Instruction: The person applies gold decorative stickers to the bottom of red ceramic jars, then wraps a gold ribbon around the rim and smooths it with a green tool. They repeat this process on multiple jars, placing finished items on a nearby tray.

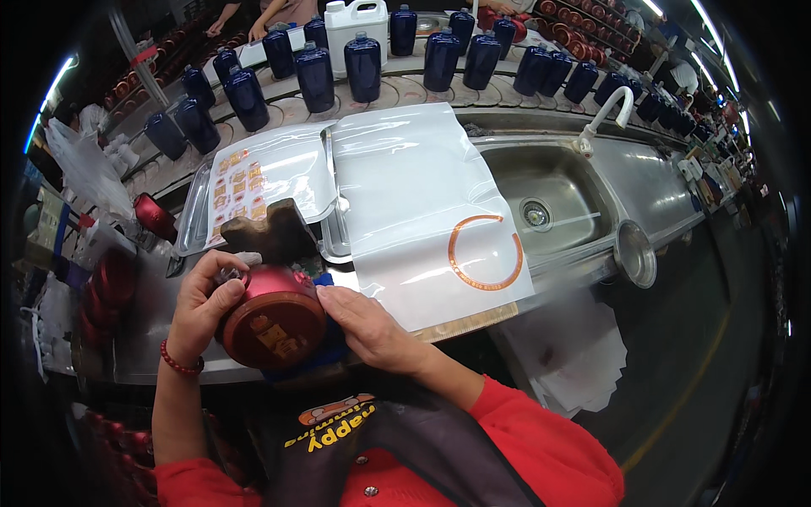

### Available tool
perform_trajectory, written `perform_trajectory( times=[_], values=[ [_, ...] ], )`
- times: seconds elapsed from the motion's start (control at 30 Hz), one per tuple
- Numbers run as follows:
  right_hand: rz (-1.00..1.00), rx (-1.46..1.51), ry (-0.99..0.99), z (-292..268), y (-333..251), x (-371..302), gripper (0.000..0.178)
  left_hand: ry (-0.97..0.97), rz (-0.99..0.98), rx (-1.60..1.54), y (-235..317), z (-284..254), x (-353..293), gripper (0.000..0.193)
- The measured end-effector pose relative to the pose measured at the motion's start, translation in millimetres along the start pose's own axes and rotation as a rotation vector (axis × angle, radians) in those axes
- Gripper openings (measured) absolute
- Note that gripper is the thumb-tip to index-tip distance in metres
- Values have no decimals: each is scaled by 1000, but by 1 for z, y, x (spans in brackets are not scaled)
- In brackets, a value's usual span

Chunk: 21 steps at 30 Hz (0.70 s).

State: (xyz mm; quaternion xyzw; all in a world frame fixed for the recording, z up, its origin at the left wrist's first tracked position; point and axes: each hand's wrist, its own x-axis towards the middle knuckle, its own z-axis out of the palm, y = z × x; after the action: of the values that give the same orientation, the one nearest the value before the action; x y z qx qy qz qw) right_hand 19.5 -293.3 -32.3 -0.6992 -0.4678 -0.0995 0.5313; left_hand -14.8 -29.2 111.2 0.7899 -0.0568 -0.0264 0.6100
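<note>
A shiny red bottle lies tilted on its side, its round brown base with a gold design turned toward me. My left hand is closed around its left side; a small whitish bit shows by the fingers, too unclear to name. Against the right side of the bottle my right hand presses its fingertips, thumb close to them. Blue cloth shows under and beside the bottle. Just behind stands a dark brown notched block.
A sheet of small decals lies on a metal tray. A white sheet with an orange curved strip covers the middle, beside a sink with a white faucet. Blue bottles line the conveyor behind; red pieces stand left.
</note>
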Motion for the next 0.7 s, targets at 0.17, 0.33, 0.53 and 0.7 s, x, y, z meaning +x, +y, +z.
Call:
perform_trajectory(
  times=[0.17, 0.33, 0.53, 0.7],
  values=[
    [-40, 53, -94, -12, -10, 19, 73, 259, 120, -12, -6, 17, -39, 18],
    [253, 418, -221, -3, -13, 21, 63, 593, 197, -82, -3, 38, -112, 19],
    [58, 501, -315, 22, -28, 37, 57, 1193, 179, 174, 43, 83, -249, 24],
    [-110, 404, -434, 54, -72, 49, 51, 1615, -85, 624, 106, 120, -416, 36]
  ],
)
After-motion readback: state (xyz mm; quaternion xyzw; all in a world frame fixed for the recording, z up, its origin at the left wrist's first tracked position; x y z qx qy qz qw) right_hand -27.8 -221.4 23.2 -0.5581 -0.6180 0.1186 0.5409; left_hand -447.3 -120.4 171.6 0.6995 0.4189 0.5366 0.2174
